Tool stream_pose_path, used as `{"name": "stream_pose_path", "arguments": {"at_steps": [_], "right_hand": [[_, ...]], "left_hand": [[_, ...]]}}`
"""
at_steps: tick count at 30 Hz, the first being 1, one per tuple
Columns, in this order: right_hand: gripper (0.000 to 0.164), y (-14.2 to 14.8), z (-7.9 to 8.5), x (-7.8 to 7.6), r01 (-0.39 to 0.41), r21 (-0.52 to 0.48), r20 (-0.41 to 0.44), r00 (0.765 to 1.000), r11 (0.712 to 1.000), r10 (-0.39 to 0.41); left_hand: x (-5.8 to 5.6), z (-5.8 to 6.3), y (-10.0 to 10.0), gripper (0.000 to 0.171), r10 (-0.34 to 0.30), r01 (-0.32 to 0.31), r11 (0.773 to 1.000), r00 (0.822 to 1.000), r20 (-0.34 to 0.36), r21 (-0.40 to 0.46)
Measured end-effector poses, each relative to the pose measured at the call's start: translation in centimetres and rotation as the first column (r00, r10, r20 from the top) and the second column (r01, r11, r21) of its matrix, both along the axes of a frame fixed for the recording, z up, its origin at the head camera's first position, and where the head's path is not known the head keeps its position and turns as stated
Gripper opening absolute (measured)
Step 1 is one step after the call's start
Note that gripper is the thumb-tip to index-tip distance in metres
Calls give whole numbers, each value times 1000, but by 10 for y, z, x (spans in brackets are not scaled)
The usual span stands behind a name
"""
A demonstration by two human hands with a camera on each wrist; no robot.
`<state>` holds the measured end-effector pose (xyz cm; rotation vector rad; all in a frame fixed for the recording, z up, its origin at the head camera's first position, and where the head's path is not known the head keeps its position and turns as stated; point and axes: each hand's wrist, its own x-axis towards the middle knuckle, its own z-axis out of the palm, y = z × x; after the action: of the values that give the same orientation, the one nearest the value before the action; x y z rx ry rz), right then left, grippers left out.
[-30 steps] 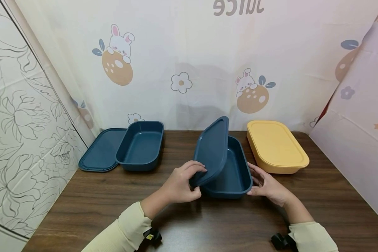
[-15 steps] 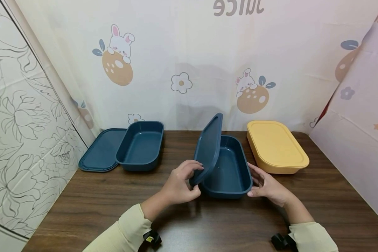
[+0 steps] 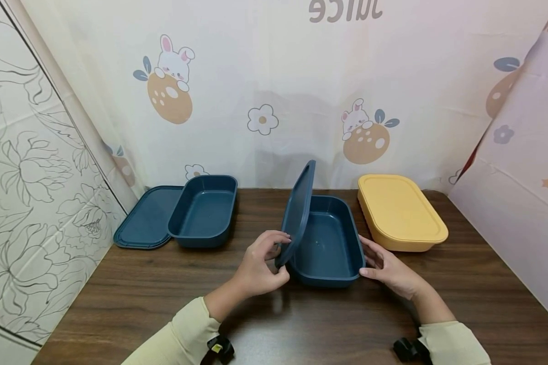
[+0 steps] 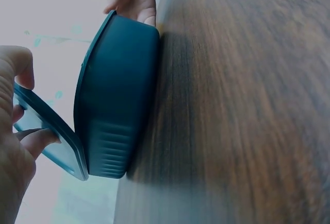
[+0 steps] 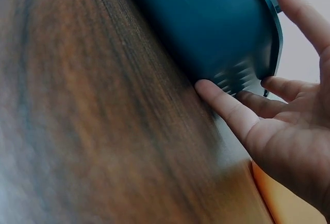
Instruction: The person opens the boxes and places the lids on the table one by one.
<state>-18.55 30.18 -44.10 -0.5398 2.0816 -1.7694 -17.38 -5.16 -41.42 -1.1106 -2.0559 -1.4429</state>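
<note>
My left hand (image 3: pixel 261 266) pinches a dark blue lid (image 3: pixel 298 213) near its front left corner, thumb on one side and fingers on the other. The lid is tilted steeply, standing along the left side of an open dark blue food container (image 3: pixel 331 243). Inside, the container's floor is bare. My right hand (image 3: pixel 388 268) rests at the container's right front corner. In the right wrist view its fingers (image 5: pixel 224 103) reach along the outer wall, fairly straight, touching it. The left wrist view shows the lid (image 4: pixel 51 126) meeting the container's (image 4: pixel 118 90) rim at its lower end.
A second dark blue container (image 3: pixel 204 213) stands open at the left, beside a flat blue lid (image 3: pixel 148 218). At the right is a yellow container (image 3: pixel 402 210) with its lid on. All lie on a dark wooden table (image 3: pixel 297 334), with a printed curtain (image 3: pixel 219 86) behind.
The left hand has tipped the lid further up and to the left, uncovering more of the container's inside. The right hand stays at the container's corner, its thumb slightly higher.
</note>
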Motion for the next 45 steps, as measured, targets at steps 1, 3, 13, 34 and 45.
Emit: {"name": "stream_pose_path", "arguments": {"at_steps": [1,3,13,34,45], "right_hand": [[82,0,0,0,5,8,-2,1000,1000,-5],[81,-2,1,1,14,19,-4,1000,1000,-14],[84,-4,2,2,32,22,2,999,999,-32],[80,-1,2,2,-5,-51,51,999,999,8],[79,-2,3,2,0,-51,64,998,999,4]], "left_hand": [[0,0,0,51,2,-2,1000,1000,4,6],[0,-1,0,51,5,-5,1000,1000,10,19],[15,20,3,51,-2,1,989,1000,8,147],[17,26,2,31,-45,-6,934,990,137,358],[4,-3,-3,35,-84,-23,894,973,217,447]]}}
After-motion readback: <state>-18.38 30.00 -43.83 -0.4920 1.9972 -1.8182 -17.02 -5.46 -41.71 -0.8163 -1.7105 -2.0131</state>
